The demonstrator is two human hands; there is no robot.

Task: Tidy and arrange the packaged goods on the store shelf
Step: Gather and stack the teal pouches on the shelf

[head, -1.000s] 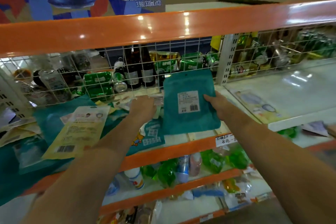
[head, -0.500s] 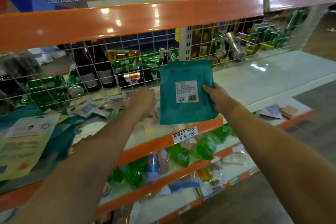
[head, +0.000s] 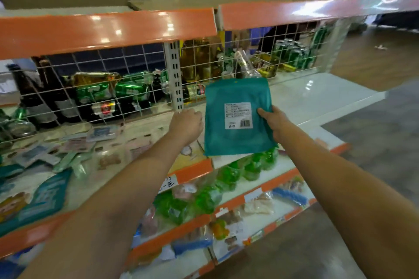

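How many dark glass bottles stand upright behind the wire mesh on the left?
2: one dark bottle at far left, the second bottle just right of it. More may be hidden.

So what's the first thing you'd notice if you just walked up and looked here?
The teal pouch, held upright in the middle by the right hand, its white label facing us. Next, the glossy orange rail running across the top, with bottles and green cans behind the wire mesh under it. The left hand hovers beside the pouch, over the packets scattered on the shelf.
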